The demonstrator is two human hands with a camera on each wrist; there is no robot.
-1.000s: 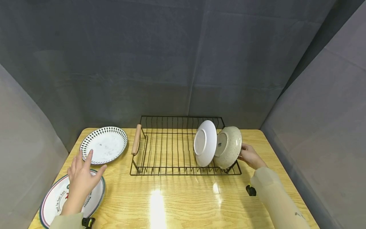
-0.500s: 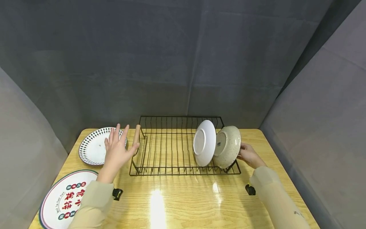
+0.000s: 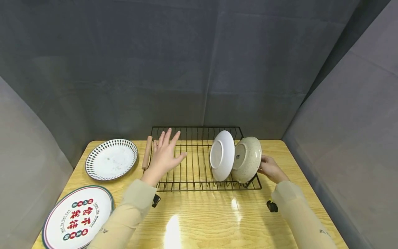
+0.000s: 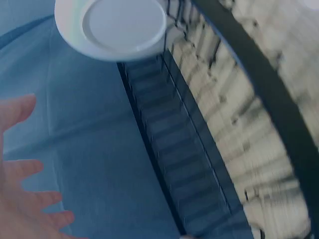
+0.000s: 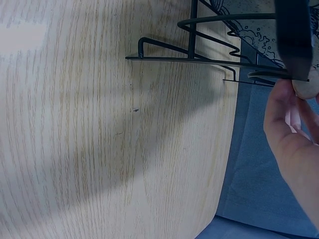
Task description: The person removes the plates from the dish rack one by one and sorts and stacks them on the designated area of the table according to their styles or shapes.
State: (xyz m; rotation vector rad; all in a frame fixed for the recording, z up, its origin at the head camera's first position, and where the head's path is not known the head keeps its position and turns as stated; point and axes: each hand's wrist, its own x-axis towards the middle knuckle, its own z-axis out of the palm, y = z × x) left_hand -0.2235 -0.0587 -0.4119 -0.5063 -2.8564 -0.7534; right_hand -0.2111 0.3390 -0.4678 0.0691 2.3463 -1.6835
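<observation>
One white plate (image 3: 224,155) and one speckled bowl (image 3: 249,159) tilt in a wire rack (image 3: 192,181) as the left hand (image 3: 164,155) (its grip apart) hangs above and the right hand (image 3: 273,168) clamps the rack's right end.

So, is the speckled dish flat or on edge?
On edge, tilted: the head view shows the dish in the rack, underside visible, the right hand holding its rim.

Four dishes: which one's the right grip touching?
The speckled beige dish at the right end of the rack; the right grip holds its rim. The white dish stands untouched beside it; the two printed plates lie flat.
</observation>
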